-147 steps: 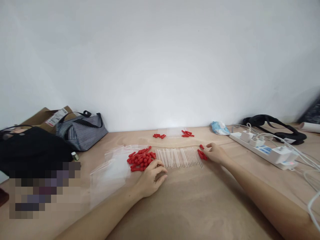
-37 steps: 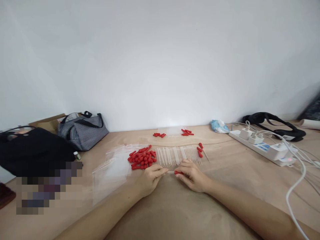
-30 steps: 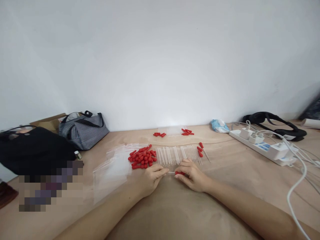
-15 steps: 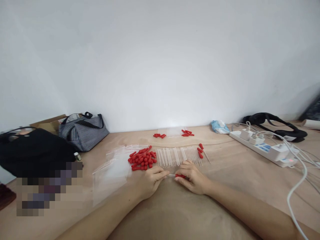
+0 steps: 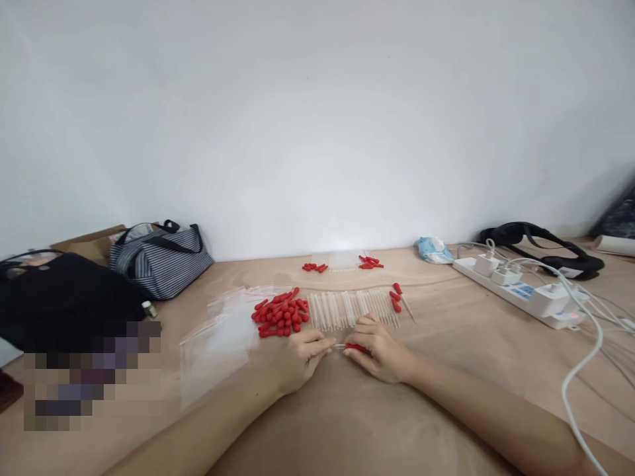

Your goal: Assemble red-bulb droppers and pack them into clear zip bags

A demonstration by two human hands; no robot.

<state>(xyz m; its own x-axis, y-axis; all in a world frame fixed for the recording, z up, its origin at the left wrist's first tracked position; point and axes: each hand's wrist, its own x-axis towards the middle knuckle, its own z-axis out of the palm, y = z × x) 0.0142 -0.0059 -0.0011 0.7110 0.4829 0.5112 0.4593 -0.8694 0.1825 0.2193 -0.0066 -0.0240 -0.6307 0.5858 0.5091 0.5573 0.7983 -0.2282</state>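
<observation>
Between my hands, near the front of the table, a thin clear dropper tube (image 5: pixel 339 346) runs into a red rubber bulb (image 5: pixel 353 347). My left hand (image 5: pixel 300 360) is closed, pinching the tube between thumb and fingers. The bulb is gripped by my right hand (image 5: pixel 383 354), whose fingers cover most of it. Just beyond them lies a row of clear dropper tubes (image 5: pixel 347 309), side by side. A pile of red rubber bulbs (image 5: pixel 282 314) sits left of the row. Several more bulbs (image 5: pixel 395 299) and a single tube (image 5: pixel 409 308) lie at its right end.
Clear zip bags (image 5: pixel 221 340) lie spread on the left. Against the wall are more tubes (image 5: pixel 342 263) with red bulbs on both sides. A striped bag (image 5: pixel 169 261) and a black bag (image 5: pixel 69 301) stand left. A power strip (image 5: pixel 516 291) with cables and a black headset (image 5: pixel 546 248) are right.
My hands keep the same grip on the tube and bulb. Slightly less of the tube shows between them. The whole view has shifted a little.
</observation>
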